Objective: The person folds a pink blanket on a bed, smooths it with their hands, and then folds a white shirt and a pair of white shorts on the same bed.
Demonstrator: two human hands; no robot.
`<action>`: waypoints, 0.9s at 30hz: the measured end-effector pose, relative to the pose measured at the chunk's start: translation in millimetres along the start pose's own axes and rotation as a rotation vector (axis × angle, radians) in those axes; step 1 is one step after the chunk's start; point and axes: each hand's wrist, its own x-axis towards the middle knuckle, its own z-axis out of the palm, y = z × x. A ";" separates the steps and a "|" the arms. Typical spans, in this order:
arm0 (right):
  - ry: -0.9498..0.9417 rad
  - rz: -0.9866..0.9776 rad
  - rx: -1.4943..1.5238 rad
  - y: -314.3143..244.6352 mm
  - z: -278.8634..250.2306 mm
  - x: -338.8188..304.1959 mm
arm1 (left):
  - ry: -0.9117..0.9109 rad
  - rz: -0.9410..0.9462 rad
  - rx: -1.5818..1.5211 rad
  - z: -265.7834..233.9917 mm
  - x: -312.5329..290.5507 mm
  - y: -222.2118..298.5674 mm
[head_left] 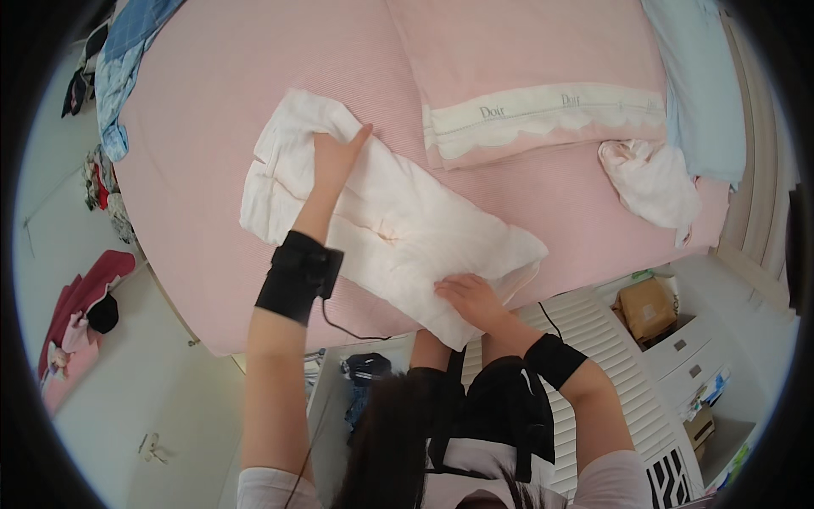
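A thick white cloth (398, 199), folded into a long slanting bundle, lies across the pink bed. What kind of item it is, I cannot tell. At its upper left end my left hand (336, 163) grips a fold, the thumb showing and most fingers tucked out of sight in the fabric. My right hand (473, 299) rests on the lower right part near the bed's front edge, fingers stretched out flat over the cloth. Black bands with a cable circle both my forearms.
A pink pillow (543, 64) with a white scalloped border lies at the back. Beside it are a crumpled pale cloth (649, 182) and light blue fabric (704, 85). Blue clothing (119, 93) hangs over the left edge. A white shelf unit with a brown bag (646, 308) stands right.
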 end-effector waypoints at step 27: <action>-0.162 0.560 0.140 116.5 -90.9 -9.4 | -0.134 -0.771 -0.581 -11.7 -399.6 -3.3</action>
